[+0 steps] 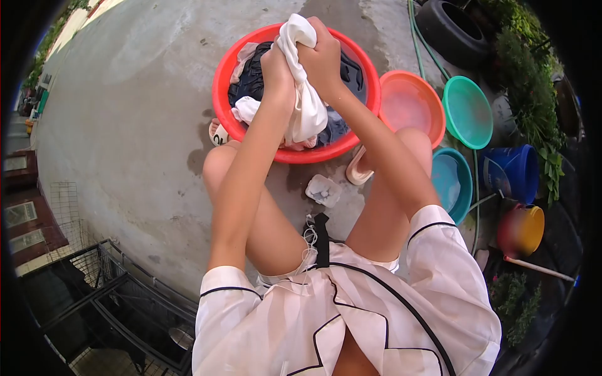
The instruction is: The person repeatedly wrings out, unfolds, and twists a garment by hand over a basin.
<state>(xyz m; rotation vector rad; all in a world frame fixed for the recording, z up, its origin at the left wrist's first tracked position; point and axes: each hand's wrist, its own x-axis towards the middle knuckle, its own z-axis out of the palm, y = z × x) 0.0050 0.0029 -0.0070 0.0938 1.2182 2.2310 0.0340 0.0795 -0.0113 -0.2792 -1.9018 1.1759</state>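
Both my hands grip a twisted white cloth over a large red basin. My left hand is closed round the cloth on its left side. Slightly higher, my right hand has its fingers wrapped about the upper part. One end of the cloth bunches above the hands, and the rest hangs down toward the near side of the basin. Dark wet clothes lie in water inside the basin, with another white piece by its left rim. My forearms hide part of the basin's contents.
An orange basin, a green basin and a teal basin stand at the right, near a blue bucket. A small white container sits between my feet. A hose and a tire lie beyond.
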